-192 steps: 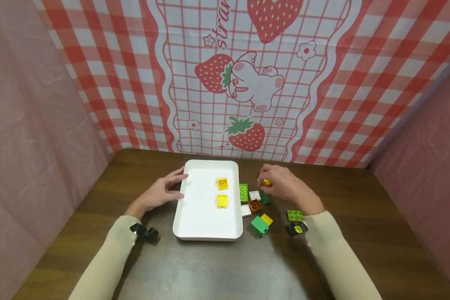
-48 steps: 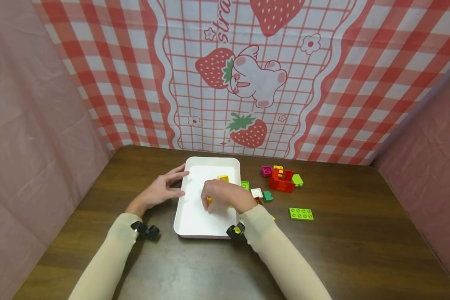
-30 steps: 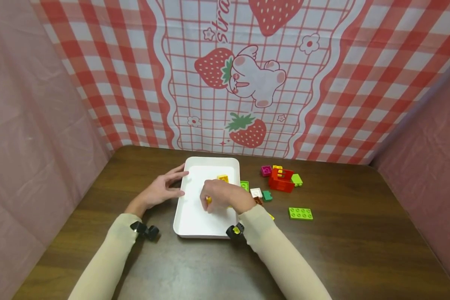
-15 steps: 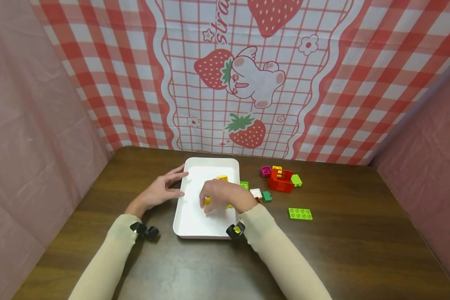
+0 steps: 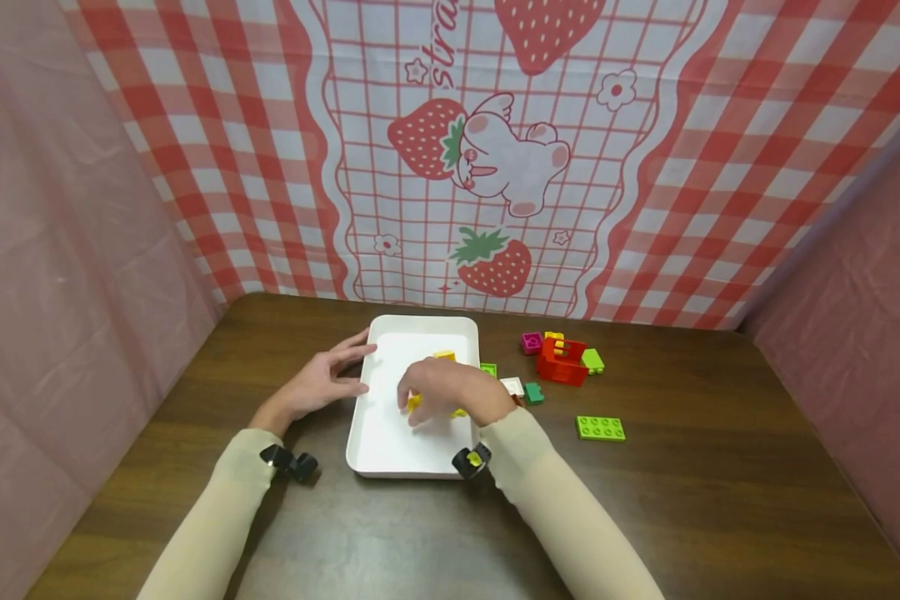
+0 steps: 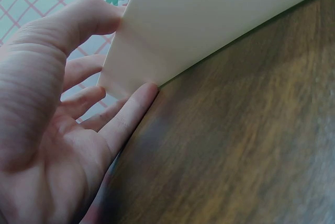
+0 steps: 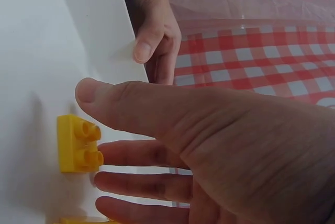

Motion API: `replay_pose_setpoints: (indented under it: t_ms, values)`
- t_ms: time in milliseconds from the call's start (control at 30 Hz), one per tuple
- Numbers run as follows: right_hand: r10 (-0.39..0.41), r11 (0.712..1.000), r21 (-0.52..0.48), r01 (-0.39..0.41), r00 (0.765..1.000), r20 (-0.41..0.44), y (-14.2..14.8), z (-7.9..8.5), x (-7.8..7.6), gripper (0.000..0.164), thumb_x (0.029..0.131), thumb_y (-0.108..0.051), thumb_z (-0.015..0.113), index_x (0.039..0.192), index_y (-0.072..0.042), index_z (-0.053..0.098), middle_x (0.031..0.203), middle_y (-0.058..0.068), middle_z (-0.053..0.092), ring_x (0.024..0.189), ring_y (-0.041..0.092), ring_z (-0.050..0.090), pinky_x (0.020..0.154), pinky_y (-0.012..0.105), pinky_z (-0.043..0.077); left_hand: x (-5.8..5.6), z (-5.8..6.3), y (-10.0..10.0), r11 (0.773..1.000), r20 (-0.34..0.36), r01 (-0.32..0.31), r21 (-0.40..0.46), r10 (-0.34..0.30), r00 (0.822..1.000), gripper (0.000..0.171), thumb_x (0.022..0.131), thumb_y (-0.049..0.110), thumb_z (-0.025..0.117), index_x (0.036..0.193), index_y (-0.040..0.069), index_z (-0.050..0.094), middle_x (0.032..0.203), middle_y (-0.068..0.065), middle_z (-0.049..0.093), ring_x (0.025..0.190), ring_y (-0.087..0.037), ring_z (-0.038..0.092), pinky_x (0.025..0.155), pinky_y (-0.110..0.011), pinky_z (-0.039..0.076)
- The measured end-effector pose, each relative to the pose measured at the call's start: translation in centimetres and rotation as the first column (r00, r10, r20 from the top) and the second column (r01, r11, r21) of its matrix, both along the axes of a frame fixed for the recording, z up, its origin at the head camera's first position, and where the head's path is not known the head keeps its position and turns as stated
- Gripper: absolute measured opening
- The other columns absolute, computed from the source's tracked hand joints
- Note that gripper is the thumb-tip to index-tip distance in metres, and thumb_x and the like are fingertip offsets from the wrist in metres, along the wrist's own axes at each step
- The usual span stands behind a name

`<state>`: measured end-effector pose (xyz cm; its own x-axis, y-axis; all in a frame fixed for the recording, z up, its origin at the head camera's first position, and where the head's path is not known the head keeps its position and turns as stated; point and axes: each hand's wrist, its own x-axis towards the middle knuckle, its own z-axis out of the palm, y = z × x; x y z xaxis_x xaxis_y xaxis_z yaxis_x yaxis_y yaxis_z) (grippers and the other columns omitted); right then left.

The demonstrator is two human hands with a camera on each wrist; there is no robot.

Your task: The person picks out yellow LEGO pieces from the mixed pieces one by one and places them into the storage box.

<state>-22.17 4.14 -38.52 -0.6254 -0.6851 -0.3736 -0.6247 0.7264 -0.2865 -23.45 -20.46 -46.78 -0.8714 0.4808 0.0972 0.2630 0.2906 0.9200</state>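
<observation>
A white tray [image 5: 378, 450] lies on the wooden table. Along its left side, my left hand [image 5: 318, 382] touches the rim and outer wall with extended fingers; in the left wrist view, one fingertip sits low by the tray's base. Over the tray, my right hand [image 5: 446, 387] is beside a yellow toy building brick [image 7: 67, 143], whose studs face the fingers. Its thumb is apart from that brick, and its fingers are nearly straight; whether the index fingertip touches the studs I cannot tell. Another yellow brick [image 5: 445, 356] shows behind the hand, and a third yellow brick [image 5: 459, 413] is mostly hidden under it.
Right of the tray lie a lime brick [image 5: 489, 370], a white brick [image 5: 512, 387] and a green brick [image 5: 534, 393]. Farther off are a magenta brick [image 5: 532, 342], a red open-framed piece [image 5: 562, 371] and a small lime piece [image 5: 593, 360]. A long lime brick [image 5: 600, 428] lies nearer.
My right hand has come from the loose bricks into the tray, where a third yellow brick now stands. Lately its fingers have loosened slightly around that brick. My left hand stays at the rim.
</observation>
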Motion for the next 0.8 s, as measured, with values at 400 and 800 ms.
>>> replay_pose_setpoints:
  t_ms: [400, 800]
  values:
    - [-0.013, 1.000, 0.020, 0.014, 1.000, -0.028, 0.6, 2.9, -0.3, 0.037, 0.087, -0.030, 0.077, 0.123, -0.020, 0.072, 0.131, -0.002, 0.068, 0.114, 0.020, 0.058, 0.105, 0.045, 0.050, 0.0, 0.1, 0.1, 1.000, 0.003, -0.005, -0.003, 0.005, 1.000, 0.067, 0.087, 0.005, 0.075, 0.149, 0.004, 0.047, 0.170, -0.008, 0.017, 0.148, -0.035, 0.031, 0.105, -0.059, 0.045]
    - [-0.023, 0.999, 0.023, 0.024, 0.999, -0.033, 1.1, 4.2, -0.5, 0.040, 0.088, -0.030, 0.076, 0.127, -0.020, 0.070, 0.135, 0.000, 0.067, 0.116, 0.020, 0.058, 0.104, 0.044, 0.051, 0.0, 0.1, 0.1, 1.000, 0.008, -0.009, -0.017, 0.010, 1.000, 0.068, 0.087, 0.006, 0.076, 0.149, 0.006, 0.047, 0.170, -0.008, 0.017, 0.148, -0.037, 0.030, 0.106, -0.059, 0.045]
